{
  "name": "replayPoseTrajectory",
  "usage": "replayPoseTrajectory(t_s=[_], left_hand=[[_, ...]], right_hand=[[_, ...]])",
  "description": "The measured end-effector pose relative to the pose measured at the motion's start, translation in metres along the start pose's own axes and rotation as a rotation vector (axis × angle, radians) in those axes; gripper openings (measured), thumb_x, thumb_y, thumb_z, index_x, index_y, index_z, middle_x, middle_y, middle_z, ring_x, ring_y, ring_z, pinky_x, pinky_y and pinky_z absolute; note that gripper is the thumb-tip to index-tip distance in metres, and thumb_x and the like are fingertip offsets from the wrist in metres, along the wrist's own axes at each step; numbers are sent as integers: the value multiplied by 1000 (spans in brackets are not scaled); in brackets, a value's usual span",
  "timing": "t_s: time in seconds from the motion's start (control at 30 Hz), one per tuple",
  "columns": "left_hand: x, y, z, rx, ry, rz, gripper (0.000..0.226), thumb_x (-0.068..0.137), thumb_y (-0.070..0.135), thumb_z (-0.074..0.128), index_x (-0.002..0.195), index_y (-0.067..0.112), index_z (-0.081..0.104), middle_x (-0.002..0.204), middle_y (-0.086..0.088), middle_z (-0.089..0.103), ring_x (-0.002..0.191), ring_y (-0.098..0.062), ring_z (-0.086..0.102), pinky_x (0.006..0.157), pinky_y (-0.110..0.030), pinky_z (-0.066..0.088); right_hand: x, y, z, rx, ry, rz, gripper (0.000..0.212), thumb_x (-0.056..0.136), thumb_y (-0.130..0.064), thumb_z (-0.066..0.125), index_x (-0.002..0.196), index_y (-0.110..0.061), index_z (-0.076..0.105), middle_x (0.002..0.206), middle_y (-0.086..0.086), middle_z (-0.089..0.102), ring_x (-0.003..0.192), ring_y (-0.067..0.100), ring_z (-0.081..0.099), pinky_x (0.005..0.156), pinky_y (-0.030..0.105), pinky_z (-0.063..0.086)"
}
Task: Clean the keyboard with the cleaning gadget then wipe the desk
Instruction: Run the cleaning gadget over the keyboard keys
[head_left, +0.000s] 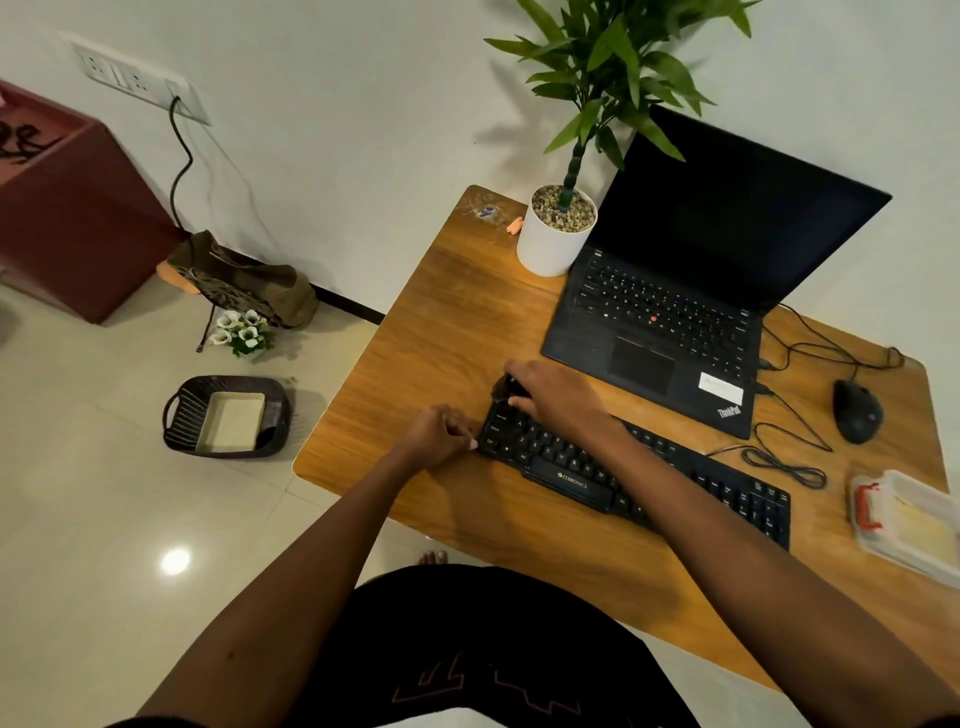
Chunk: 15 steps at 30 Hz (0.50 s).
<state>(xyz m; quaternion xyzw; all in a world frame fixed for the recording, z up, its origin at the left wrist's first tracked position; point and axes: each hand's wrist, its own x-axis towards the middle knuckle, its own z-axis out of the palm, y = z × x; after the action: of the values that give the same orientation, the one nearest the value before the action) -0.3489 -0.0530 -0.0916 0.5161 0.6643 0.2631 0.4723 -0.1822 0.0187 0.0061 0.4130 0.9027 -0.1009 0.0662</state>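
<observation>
A wooden surface (452, 322) stood against a plain white wall, over a glossy pale tiled floor (104, 519). On it sat an open black laptop (675, 312) with a dark screen, a white pot (550, 244) holding a green plant, a black mouse (857, 410) with a looped cable, and a clear plastic box (914, 525) with a red clip. On the floor lay a dark basket (226, 415), white flowers (241, 332) and an olive bag (244, 283). A socket panel (135, 78) was on the wall beside a maroon cabinet (67, 208).

The black keyboard (727, 483) lay slantwise in front of the laptop. The right hand (556, 395) curled its fingers over the dark cleaning gadget (506, 387), which sat on the keyboard's far left corner. The left hand (436, 434) had its fingers curled, thumb tip against the keyboard's left edge; whether it gripped could not be told.

The keyboard read "ZEBRONICS"; the laptop read "ThinkPad". Its white sticker was unreadable.
</observation>
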Motion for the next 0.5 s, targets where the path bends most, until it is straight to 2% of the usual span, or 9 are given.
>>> replayPoseTrajectory(t_s=[0.07, 0.17, 0.2, 0.27, 0.33, 0.37, 0.4, 0.47, 0.5], left_hand=[[-2, 3, 0, 20, -8, -3, 11, 77, 3, 72, 81, -7, 70, 92, -11, 67, 85, -16, 59, 71, -5, 43], [0, 3, 0, 26, 5, -6, 10, 79, 2, 70, 85, -7, 70, 93, -10, 66, 84, -13, 57, 63, -2, 39], [0, 3, 1, 29, 5, -12, 9, 79, 1, 69, 85, -6, 70, 95, -11, 67, 82, -13, 56, 65, -4, 41], [0, 3, 1, 32, 19, -1, 7, 79, 0, 69, 84, -5, 71, 98, -14, 68, 82, -15, 58, 75, -18, 48], [0, 2, 0, 19, 24, -2, 6, 76, 1, 73, 79, -4, 71, 96, -16, 69, 86, -22, 63, 84, -34, 52], [1, 2, 0, 14, 25, -1, 7, 75, 2, 74, 77, -4, 71, 95, -16, 70, 87, -23, 64, 85, -35, 52], [1, 2, 0, 8, 20, -5, 8, 75, 3, 74, 77, -5, 71, 95, -16, 70, 85, -20, 64, 84, -29, 52], [-1, 4, 0, 8, 12, -20, 9, 76, 1, 72, 81, -6, 71, 98, -15, 69, 82, -11, 59, 74, -7, 44], [-1, 4, 0, 6, 12, -22, 9, 77, 1, 72, 83, -7, 71, 99, -14, 69, 83, -9, 58, 71, -3, 40]], right_hand=[[-4, -8, 3, -2, -31, -78, 37, 91, -29, 57, 123, -15, 46, 114, 8, 61, 102, 25, 60, 74, 31, 47], [-10, -15, 8, 15, -110, -164, 33, 89, -30, 60, 116, -15, 48, 111, 8, 63, 100, 24, 61, 76, 34, 51], [-12, -16, 8, 47, -150, -171, 32, 88, -30, 61, 114, -15, 48, 108, 8, 63, 98, 24, 61, 76, 34, 51], [-14, -16, 7, 130, -217, -145, 35, 88, -31, 61, 116, -14, 49, 104, 9, 64, 95, 24, 61, 75, 36, 52], [-10, -9, 3, 199, -213, -66, 40, 88, -29, 61, 121, -11, 47, 107, 11, 63, 95, 26, 60, 73, 36, 51], [-6, -4, 0, 223, -189, -16, 40, 89, -29, 61, 121, -11, 47, 108, 12, 62, 96, 26, 59, 72, 35, 49], [-2, 1, -3, 230, -154, 25, 37, 89, -29, 60, 120, -11, 47, 110, 12, 61, 97, 27, 59, 72, 35, 48], [7, 11, -6, 193, -90, 97, 34, 91, -29, 57, 118, -12, 46, 110, 13, 61, 98, 30, 58, 75, 39, 49], [10, 16, -8, 163, -61, 133, 34, 91, -29, 56, 119, -11, 44, 110, 14, 61, 99, 32, 59, 77, 42, 50]])
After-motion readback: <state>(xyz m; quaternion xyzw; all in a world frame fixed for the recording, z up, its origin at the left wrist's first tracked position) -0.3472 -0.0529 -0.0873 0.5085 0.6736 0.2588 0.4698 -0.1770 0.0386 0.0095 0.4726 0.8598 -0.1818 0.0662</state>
